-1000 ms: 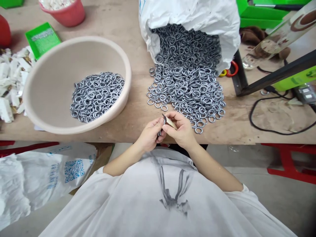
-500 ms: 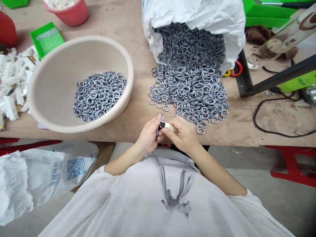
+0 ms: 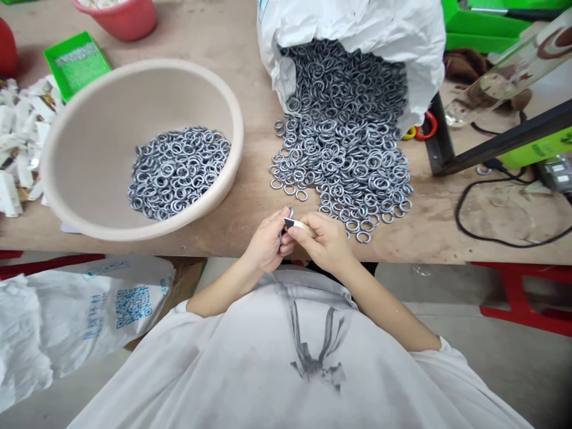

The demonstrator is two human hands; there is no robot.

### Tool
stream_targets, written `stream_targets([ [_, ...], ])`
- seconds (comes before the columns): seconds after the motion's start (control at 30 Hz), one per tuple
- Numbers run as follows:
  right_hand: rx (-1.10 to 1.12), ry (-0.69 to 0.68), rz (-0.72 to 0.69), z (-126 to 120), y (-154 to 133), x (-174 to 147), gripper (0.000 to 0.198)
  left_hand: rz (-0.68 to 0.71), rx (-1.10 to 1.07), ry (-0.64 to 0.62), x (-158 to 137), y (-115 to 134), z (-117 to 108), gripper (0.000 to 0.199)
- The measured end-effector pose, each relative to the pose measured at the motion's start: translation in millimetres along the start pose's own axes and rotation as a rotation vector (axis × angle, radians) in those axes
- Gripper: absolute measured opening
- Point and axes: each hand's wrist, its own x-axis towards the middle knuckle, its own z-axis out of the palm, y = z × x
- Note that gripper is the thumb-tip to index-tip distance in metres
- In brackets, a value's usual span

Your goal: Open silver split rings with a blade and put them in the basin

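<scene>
Pinched in my left hand [image 3: 267, 243] is a grey ring [image 3: 291, 213], partly covered by the fingers. My right hand [image 3: 328, 239] grips a small pale tool with a dark, slanted tip [image 3: 290, 223], and that tip meets the ring; its exact kind I cannot make out. Both hands are close together at the table's front edge. Just beyond them lies a heap of grey rings [image 3: 344, 158], spilling from a white sack [image 3: 357, 24]. To the left, a beige basin [image 3: 84, 161] holds a pile of similar rings [image 3: 181, 170].
Far left are a green tray [image 3: 78, 62], a red bowl [image 3: 129, 21] and white pieces [image 3: 22, 131]. On the right stand a black metal frame [image 3: 500, 140] and a looping black cable [image 3: 460, 208]. A printed white sack [image 3: 58, 328] hangs below the table at left.
The view has shifted slightly. Both hands have moved a little to the left, keeping the ring and the tool together.
</scene>
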Motion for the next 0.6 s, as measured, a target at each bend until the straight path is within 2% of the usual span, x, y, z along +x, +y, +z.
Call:
stream_targets([
  [0.07, -0.040, 0.026, 0.059, -0.6, 6.5, 7.0, 0.040, -0.003, 0.004, -0.018, -3.3, -0.6, -3.4, 0.052],
  [0.2, -0.273, 0.152, 0.314, -11.1, 24.7, 29.2, 0.045, 0.012, 0.041, -0.073, -14.6, -3.0, -11.0, 0.050],
  [0.3, -0.560, 0.023, 0.314, -11.0, 28.0, 43.9, 0.032, 0.050, 0.035, -0.016, -16.4, -0.9, -19.1, 0.048],
  [0.4, -0.731, -0.128, 0.329, -2.5, 23.6, 53.1, 0.029, 0.123, 0.081, 0.021, -12.0, 5.3, -27.3, 0.039],
  [0.5, -0.735, -0.166, 0.346, -0.2, 21.9, 56.7, 0.026, 0.173, 0.128, 0.038, -6.7, 11.4, -33.5, 0.036],
  [0.6, -0.474, -0.122, 0.300, -9.1, 22.9, 52.6, 0.021, 0.167, 0.120, 0.077, -1.8, 14.1, -36.0, 0.031],
])
